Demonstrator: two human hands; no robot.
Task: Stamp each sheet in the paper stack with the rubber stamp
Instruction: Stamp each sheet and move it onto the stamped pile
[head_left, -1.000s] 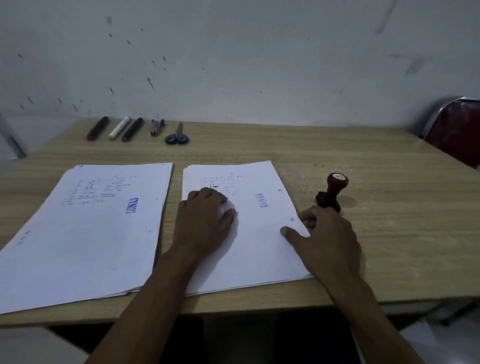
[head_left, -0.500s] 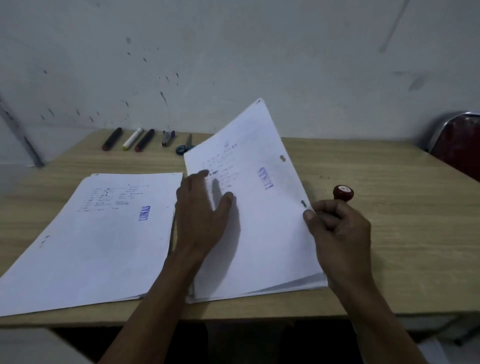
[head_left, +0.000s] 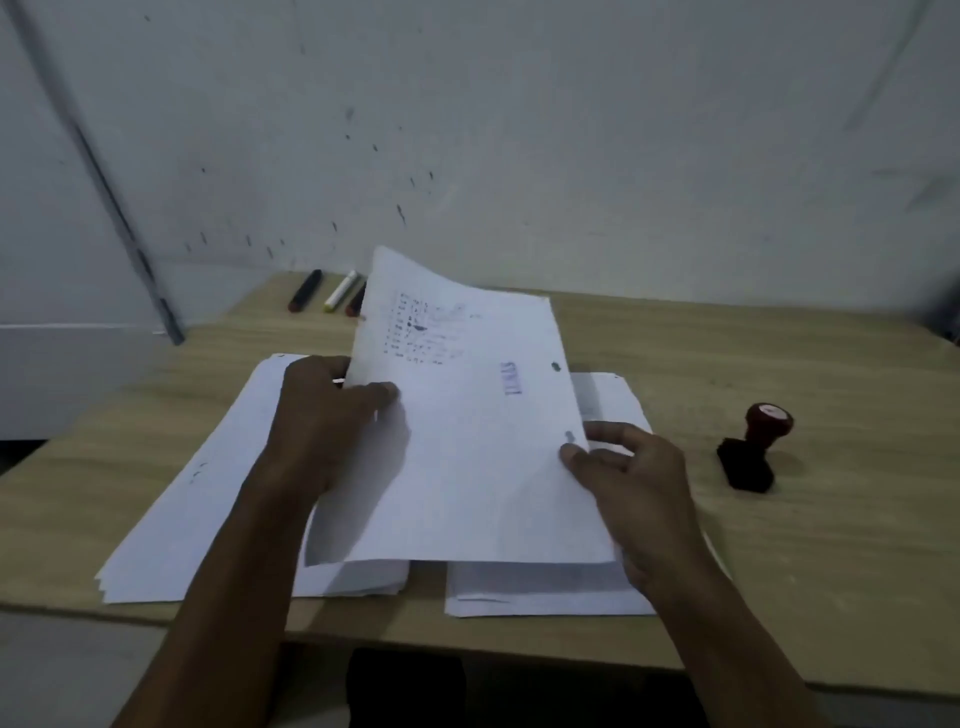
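White paper is being carried across the desk (head_left: 779, 353): a stamped sheet (head_left: 467, 441), blue mark showing, is being held tilted above the 2 piles, its long axis running away from the body. It is being pinched at its right edge by the right hand (head_left: 639, 483), thumb on top and fingers curled beneath, while its left edge is being gripped by the left hand (head_left: 322, 415), thumb pressed on the face. The left pile (head_left: 208, 499) is lying down and to the left of the sheet, just beside the right pile (head_left: 545, 592), so a leftward lowering is likely being set up. The rubber stamp (head_left: 753, 452) is standing untouched on the desk to the right, nearer the right hand, so that hand is judged the one being freed for the next press.
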